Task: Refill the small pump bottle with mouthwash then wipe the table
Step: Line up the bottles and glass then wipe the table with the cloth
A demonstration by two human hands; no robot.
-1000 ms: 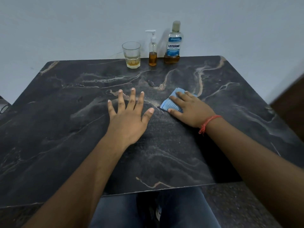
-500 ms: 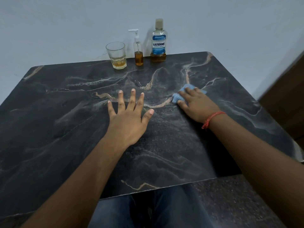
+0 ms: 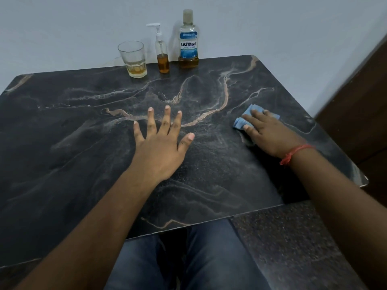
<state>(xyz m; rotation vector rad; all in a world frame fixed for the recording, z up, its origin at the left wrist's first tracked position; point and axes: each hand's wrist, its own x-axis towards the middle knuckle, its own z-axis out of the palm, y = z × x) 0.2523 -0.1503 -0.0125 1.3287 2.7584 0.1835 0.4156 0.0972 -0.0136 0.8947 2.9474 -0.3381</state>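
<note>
Cloth (image 3: 249,117), blue and folded, is being pressed flat near the bench's (image 3: 62,132) right edge under the right hand (image 3: 270,132), fingers straight. It is judged soft and light, best held flat from above. Left hand (image 3: 161,147) is being rested with fingers spread. Much of the cloth is being hidden under the palm.

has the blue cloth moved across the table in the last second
Yes. The blue cloth has slid to the person's right under the right hand, away from the left hand resting flat on the table.
</note>
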